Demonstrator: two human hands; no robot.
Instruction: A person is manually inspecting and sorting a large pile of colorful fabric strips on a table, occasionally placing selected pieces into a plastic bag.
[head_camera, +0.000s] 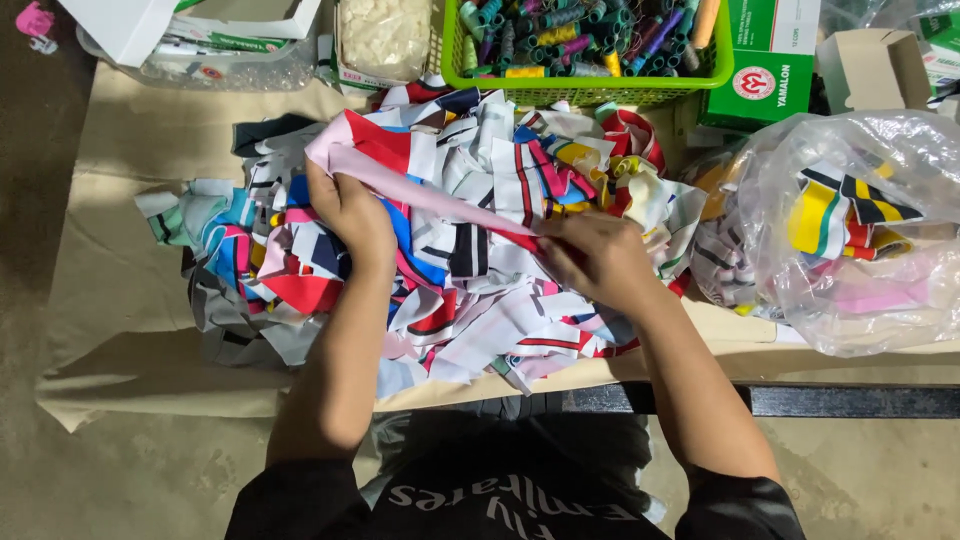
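**Pink strip stretched over a loose scrap heap**

The left hand (350, 215) grips one end of a pale pink strip (430, 190), fingers closed around it at about 10 o'clock from the heap's middle. The right hand (595, 255) pinches the other end at about 3 o'clock, closed on the cloth where a red edge shows. The strip runs taut between them, just above the scrap heap (470, 270) on the table (110, 300).

Risks, as a judgement: the strip lies touching other scraps, so a pull could drag neighbours along and tip pieces off the near edge at 6 o'clock, where some already overhang. A hard tug might also slip the cloth out of the right pinch.

At 3 o'clock a clear bag (850, 230) holds more scraps; glare on the plastic blurs what is inside. At 12 o'clock a green basket (590, 88) of thread spools is cut off by the frame, as are the boxes at 1 o'clock and the bin (200, 60) at 11 o'clock. The fingertips of both hands are hidden in cloth, and the strip's full length cannot be told.
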